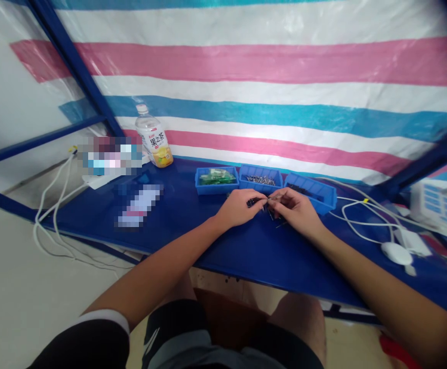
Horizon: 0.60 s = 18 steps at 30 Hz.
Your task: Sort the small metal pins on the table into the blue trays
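My left hand and my right hand meet fingertip to fingertip above the blue table, just in front of the small bins. Both are closed in a pinch around something too small to name. Under and between them lie thin dark pin-like pieces, partly hidden by the fingers. Behind my hands stand three blue plastic bins: one with green packets, a middle one with silvery metal pieces, and a right one with dark pieces, partly covered by my right hand.
A drink bottle stands at the back left, near a blurred-out flat item. White cables, a round white device and a white power strip lie on the right. Blue metal posts and a striped sheet bound the table.
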Available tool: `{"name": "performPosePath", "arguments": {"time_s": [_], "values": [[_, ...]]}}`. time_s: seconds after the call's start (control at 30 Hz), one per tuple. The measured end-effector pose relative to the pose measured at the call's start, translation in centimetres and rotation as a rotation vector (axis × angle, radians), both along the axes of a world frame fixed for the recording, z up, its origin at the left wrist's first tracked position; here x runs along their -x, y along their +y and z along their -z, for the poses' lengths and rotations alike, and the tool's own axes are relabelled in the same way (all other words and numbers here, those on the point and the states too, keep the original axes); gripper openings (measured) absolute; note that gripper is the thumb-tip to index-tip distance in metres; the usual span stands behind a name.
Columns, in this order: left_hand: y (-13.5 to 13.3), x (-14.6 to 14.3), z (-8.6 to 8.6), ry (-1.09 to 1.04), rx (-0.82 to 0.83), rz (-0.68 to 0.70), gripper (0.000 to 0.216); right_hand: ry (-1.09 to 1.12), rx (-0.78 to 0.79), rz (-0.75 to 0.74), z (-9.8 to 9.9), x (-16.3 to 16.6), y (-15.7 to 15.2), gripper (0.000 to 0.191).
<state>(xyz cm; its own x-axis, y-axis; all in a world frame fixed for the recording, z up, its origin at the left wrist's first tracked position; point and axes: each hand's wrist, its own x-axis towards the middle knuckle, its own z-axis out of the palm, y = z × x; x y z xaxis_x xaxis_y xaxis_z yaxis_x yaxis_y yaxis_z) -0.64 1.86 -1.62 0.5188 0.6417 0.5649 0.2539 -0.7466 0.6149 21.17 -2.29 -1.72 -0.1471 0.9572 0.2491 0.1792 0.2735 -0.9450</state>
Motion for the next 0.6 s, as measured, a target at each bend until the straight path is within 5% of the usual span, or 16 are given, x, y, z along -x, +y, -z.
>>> {"name": "performPosePath", "arguments": {"time_s": [0.6], "values": [[-0.2,0.3,-0.8,-0.061,0.055,-0.073,0.019,-0.158,0.049,0.087,-0.3,0.0,-0.4,0.039]]}}
